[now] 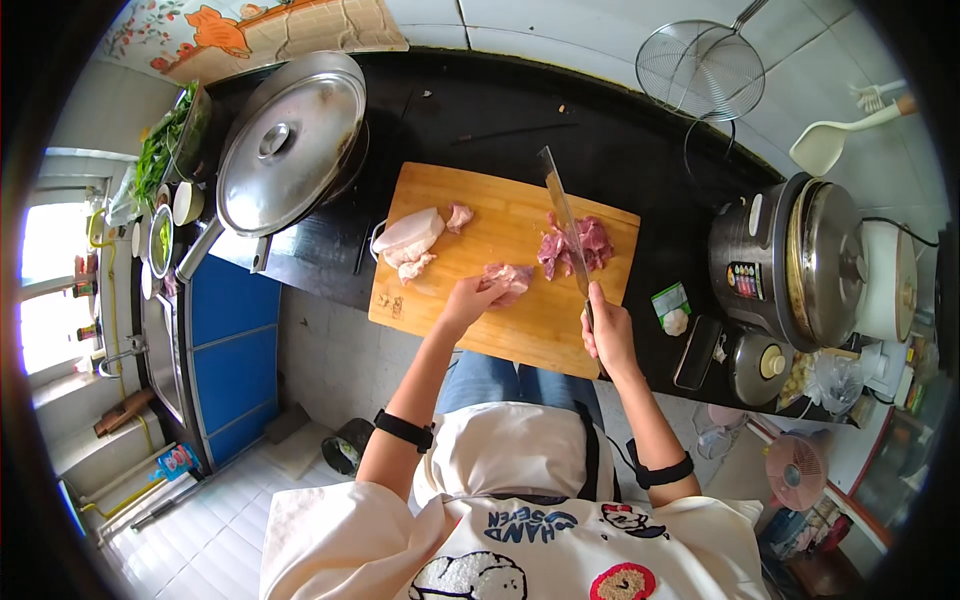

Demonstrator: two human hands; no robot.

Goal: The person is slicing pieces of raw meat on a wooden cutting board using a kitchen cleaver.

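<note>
My left hand (pixel 471 301) has its fingers on a piece of raw meat (pixel 511 283) near the middle of a wooden cutting board (pixel 487 202). In my right hand (pixel 611 330) is the handle of a kitchen knife (pixel 564 214), its blade pointing away from me over a heap of cut red meat (pixel 596 244) on the board's right side. A pale, fatty piece of meat (pixel 411 232) lies at the board's left, with a small scrap of meat (pixel 460 217) beside it.
A lidded metal wok (pixel 289 161) stands left of the board, its handle towards the lower left. To the right are a garlic bulb (pixel 675 322), a phone (pixel 698 352), a lidded pot (pixel 759 367) and a large electric cooker (pixel 750 255). A wire strainer (pixel 701 71) hangs on the wall.
</note>
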